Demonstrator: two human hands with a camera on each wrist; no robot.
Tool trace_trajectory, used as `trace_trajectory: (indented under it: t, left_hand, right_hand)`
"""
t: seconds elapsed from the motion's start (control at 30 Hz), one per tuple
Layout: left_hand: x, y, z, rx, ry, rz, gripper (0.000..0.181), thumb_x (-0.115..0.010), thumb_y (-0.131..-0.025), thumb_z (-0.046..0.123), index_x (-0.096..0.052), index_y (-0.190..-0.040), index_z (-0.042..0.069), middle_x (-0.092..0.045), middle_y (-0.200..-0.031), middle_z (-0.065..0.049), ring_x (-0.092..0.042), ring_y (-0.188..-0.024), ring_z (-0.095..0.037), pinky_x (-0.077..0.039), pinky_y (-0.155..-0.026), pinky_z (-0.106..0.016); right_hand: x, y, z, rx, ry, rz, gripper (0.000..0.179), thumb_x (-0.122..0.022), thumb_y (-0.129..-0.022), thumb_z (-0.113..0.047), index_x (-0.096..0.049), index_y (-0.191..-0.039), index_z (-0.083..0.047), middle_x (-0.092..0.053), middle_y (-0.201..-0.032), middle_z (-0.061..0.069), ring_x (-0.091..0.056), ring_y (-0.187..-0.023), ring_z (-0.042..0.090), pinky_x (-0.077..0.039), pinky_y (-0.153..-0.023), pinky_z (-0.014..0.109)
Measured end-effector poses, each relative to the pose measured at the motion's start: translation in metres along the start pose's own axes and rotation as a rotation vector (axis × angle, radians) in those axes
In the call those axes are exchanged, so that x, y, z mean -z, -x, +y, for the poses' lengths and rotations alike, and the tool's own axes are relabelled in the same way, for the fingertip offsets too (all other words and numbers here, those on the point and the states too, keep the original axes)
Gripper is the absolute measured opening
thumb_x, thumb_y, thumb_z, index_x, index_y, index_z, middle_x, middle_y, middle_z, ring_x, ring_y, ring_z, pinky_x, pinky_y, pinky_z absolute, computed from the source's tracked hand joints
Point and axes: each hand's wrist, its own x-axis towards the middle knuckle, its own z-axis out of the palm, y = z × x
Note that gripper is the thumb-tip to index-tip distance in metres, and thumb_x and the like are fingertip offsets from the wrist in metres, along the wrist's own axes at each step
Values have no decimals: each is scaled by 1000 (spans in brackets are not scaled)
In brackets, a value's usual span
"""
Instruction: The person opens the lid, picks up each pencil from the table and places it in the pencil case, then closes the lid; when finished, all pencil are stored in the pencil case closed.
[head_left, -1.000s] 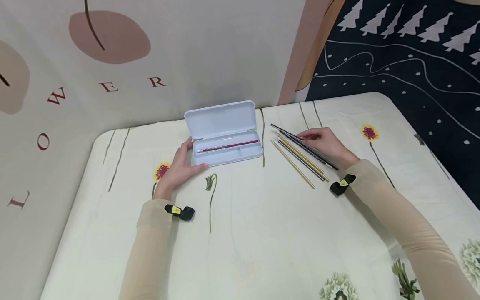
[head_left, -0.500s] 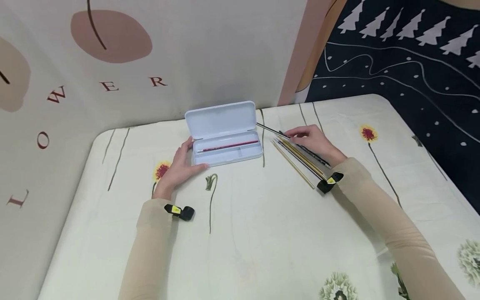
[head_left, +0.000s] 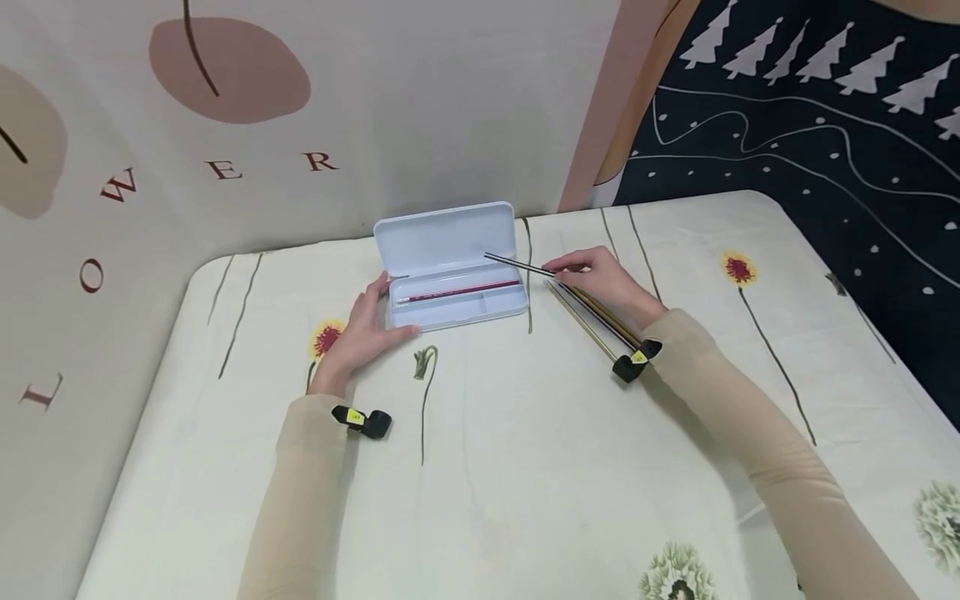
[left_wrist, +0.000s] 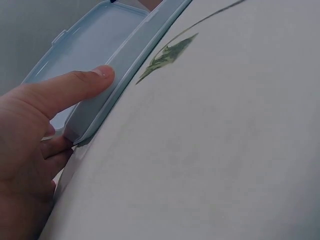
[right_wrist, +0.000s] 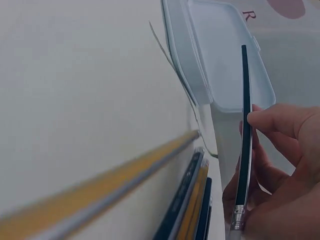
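So the dark pencil (head_left: 517, 265) is the thing to watch. A second ago it lay with the pile, its far end well to the right of the light-blue pencil case (head_left: 438, 315). Now it's up off the pile, and that end overlaps the case's open lid (head_left: 442, 237) in the head view. Can't tell how high it is, but it isn't lying in the tray.

The right hand (head_left: 603, 279) has swung over toward the case with it. Fingers are narrow, thumb and fingertips pinching the pencil partway along, eraser end back toward the palm. My read: it's mid-carry between pile and case, so this one is off the heap but not set down.

Left hand (head_left: 363, 337) hasn't really budged: it grips the case's left end, thumb along the front wall, fingers round the end. I'd guess that's keeping the case steady.

Inside the case there's just the red pencil (head_left: 457, 292) in the back part of the tray, same as before. To the right of the case, partly under the right hand, sits the bundle of pencils (right_wrist: 197, 195), dark and gold mixed, count unclear. One gold pencil (right_wrist: 95, 185) lies a bit apart on the bundle's near side. Under the case: white floral tablecloth (head_left: 487, 458).
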Motion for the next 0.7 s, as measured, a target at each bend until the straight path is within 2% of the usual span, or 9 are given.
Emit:
trace_trajectory:
  t: [0.23, 0.37, 0.6, 0.7]
  left_hand:
    - [1, 1, 1, 13, -4, -12, 105, -77, -83, 30, -4, -156, 12, -19, -158, -12, 0, -145, -29, -2, -115, -51]
    - [1, 0, 2, 15, -9, -17, 105, -77, -83, 31, -4, -156, 12, -18, -158, -12, -2, -145, -29, -4, -115, -50]
    - [1, 0, 3, 22, -7, -9, 104, -77, -83, 31, -5, -156, 14, -17, -159, -10, 4, -145, -30, 0, -115, -50]
    - [1, 1, 2, 22, -7, 0, 104, -77, -83, 29, -6, -156, 13, -19, -158, -10, 3, -145, -30, 0, -115, -49]
  right_hand:
    - [-14, -10, -6, 104, 54, -5, 24, -58, -94, -4, -70, -114, 1, -67, -110, 14, -49, -90, 21, -40, -72, 27]
    - [-19, -14, -12, 128, 60, -34, 24, -58, -93, -2, -71, -113, 1, -67, -111, 14, -47, -87, 21, -38, -66, 25]
    - [-31, -24, -24, 132, 63, -65, 23, -58, -93, -3, -71, -113, 0, -67, -114, 12, -49, -93, 21, -40, -74, 27]
    - [-37, -30, -28, 134, 68, -86, 22, -59, -93, -2, -72, -111, 0, -67, -111, 11, -50, -93, 21, -41, -75, 27]
